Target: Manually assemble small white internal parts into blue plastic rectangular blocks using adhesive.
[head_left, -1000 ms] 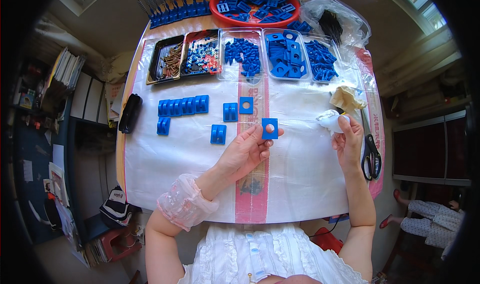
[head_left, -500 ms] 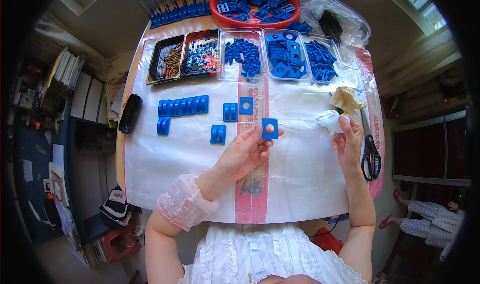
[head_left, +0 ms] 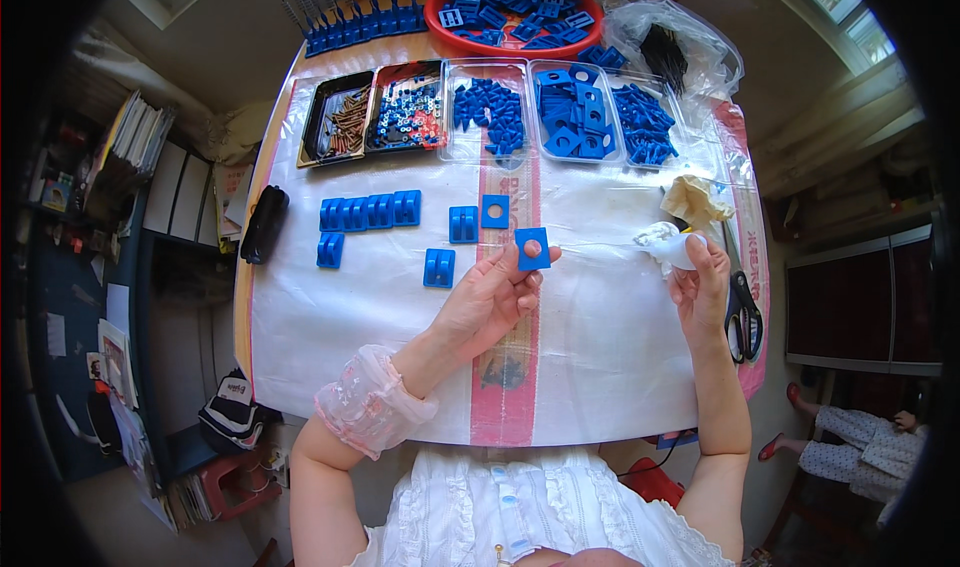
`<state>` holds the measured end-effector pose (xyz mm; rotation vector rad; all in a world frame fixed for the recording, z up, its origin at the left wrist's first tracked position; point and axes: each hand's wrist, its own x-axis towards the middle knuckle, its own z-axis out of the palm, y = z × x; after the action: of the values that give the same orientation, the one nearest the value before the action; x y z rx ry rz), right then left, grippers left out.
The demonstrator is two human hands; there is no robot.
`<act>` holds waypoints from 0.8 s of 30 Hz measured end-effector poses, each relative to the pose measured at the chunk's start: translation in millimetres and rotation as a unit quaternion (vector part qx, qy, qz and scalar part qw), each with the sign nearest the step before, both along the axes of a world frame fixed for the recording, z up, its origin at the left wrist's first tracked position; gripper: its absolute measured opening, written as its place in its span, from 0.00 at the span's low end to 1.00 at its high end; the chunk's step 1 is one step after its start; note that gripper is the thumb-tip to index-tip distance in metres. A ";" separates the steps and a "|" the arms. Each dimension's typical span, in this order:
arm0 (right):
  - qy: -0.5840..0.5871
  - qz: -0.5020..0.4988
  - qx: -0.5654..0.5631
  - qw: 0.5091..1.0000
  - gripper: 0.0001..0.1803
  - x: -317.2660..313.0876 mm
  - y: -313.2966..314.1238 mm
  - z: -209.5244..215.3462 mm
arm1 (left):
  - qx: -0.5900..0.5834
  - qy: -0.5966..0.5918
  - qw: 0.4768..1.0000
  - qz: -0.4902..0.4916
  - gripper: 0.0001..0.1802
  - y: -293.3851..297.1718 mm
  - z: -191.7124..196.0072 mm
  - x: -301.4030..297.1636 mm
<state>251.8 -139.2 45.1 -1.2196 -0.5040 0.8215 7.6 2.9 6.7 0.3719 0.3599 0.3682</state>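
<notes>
We see the left hand (head_left: 490, 302) pinching a blue square plate (head_left: 532, 249) with a centre hole, flat face up, above the table (head_left: 600, 367). The right hand (head_left: 700, 282) lies to its right, closed on a white lump (head_left: 665, 242). Well apart, level.

Home worktable (head_left: 300, 307): parts trays (head_left: 340, 117), bookshelves (head_left: 140, 157).

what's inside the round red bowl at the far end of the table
The red bowl holds a heap of blue plastic pieces, some square frames with holes among them. The heap covers the bowl's bottom, so anything lying beneath it cannot be seen.
</notes>
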 end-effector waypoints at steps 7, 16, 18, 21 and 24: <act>0.006 0.016 -0.014 1.000 0.08 -0.9 -1.2 -1.8 | 0.007 -0.001 1.000 0.009 0.18 1.5 -0.8 0.3; 0.004 0.027 -0.026 0.999 0.08 -0.2 -0.2 -6.2 | 0.008 0.004 1.000 0.011 0.17 1.7 -1.7 0.6; 0.004 0.025 -0.028 0.999 0.08 -1.4 0.3 -4.5 | 0.005 0.006 1.000 0.011 0.17 1.4 -1.4 0.4; 0.003 0.020 -0.030 0.999 0.08 -2.1 0.8 -3.8 | 0.004 0.003 1.000 0.010 0.17 1.5 -2.0 0.1; 0.003 0.017 -0.035 0.999 0.08 -3.4 1.7 -2.6 | 0.007 0.004 1.000 0.010 0.17 1.7 -0.6 0.0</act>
<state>248.5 -137.5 42.5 -1.2751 -0.4958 0.8763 7.6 4.6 6.1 0.3836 0.3685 0.3896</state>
